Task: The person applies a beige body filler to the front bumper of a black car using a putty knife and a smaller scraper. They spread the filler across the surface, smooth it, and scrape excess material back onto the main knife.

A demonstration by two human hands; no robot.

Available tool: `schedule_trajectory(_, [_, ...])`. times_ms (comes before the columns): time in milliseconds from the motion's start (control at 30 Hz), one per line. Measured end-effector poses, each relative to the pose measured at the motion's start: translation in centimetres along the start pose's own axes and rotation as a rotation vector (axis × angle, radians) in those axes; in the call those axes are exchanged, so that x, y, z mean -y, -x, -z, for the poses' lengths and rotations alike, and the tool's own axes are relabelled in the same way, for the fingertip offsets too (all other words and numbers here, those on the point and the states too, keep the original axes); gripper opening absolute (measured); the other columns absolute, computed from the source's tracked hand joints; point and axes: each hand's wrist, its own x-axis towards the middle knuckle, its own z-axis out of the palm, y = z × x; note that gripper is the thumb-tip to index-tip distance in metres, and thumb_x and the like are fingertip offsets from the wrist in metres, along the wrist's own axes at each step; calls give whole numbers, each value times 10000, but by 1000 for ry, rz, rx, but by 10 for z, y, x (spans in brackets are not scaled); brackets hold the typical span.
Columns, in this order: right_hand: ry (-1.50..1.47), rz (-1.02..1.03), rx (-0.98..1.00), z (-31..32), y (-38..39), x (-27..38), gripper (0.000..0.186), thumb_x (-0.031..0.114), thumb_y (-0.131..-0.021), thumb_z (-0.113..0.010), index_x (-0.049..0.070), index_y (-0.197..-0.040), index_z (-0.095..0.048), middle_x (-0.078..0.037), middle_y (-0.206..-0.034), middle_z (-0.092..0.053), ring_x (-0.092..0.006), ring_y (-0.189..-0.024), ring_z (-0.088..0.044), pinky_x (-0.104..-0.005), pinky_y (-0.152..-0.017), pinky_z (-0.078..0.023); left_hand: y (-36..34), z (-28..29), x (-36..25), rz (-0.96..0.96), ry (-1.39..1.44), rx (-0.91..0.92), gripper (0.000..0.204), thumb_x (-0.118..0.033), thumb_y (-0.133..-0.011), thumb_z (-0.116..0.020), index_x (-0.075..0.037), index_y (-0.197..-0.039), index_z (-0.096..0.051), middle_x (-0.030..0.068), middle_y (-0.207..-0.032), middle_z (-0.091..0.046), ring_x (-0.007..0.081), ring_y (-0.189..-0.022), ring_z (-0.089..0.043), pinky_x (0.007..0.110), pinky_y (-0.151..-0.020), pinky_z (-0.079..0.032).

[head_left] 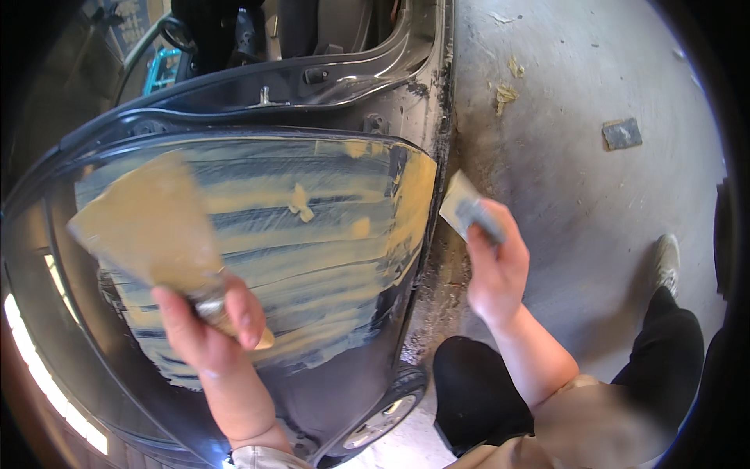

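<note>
My left hand (205, 338) is closed round the handle of a wide putty knife (156, 223), whose broad flared blade is coated with yellowish filler. The blade is held up in front of a dark car door (344, 395) and hides part of it. Streaky yellow filler (312, 270) covers much of the door panel, with darker bands between the streaks and thicker dabs near the top and right edge. In my right hand (500, 270) a small flat spreader (462, 202) with pale filler on it is pinched between thumb and fingers. It is just right of the door's edge, apart from the panel.
Above the door panel, the car's window opening shows a steering wheel (176, 33). A wheel (383, 422) sits below the door. On the concrete floor (562, 86) lie dried filler scraps (505, 96) and a dark rectangular piece (622, 134). My shoe (666, 262) rests at the right.
</note>
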Motion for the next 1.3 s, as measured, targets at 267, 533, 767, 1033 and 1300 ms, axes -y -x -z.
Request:
schedule_trajectory(267, [-593,-487,-148,19,-81,-33,319,40,-1011,-644,49,-1330,-637,-38,-1297,-693,-159,-1233,-617,-318,-1051,-481,-13,9,20,-86,309,273,499,-437,-1131,-422,-16,-1216,-677,104,-582,-618,154,-354,-519,258,-331,-450])
schedule_trajectory(533, [18,266,57,6,-130,-57,273,-44,-1019,-612,18,-1262,-719,-104,-1266,-713,-182,-1143,-662,-309,-1012,-500,55,-48,83,300,374,394,609,-500,-1062,-566,85,-1178,-692,137,-700,-660,204,-513,-613,322,-472,-499])
schedule_trajectory(767, [341,1298,554,-39,-193,-45,380,186,-808,-825,131,-1183,-800,-136,-1226,-712,-303,-1062,-648,-431,-972,-509,280,-183,183,782,788,-103,779,-648,-1022,-531,43,-1379,-500,157,-816,-660,207,-601,-617,301,-508,-478])
schedule_trajectory(1033, [579,1624,1152,-31,-215,-13,356,271,-775,-846,310,-1128,-831,-30,-1253,-698,-267,-1120,-608,-461,-1005,-477,364,-233,155,754,816,-714,591,-617,-1059,-492,-40,-1036,-614,126,-646,-611,219,-478,-555,319,-395,-412])
schedule_trajectory(1300, [745,1480,950,18,-182,-51,271,229,-847,-733,255,-1098,-832,-64,-1295,-675,-278,-1123,-571,-429,-981,-434,319,-222,156,741,468,-629,742,-603,-1091,-332,-5,-732,-588,107,-484,-522,220,-372,-522,321,-372,-409])
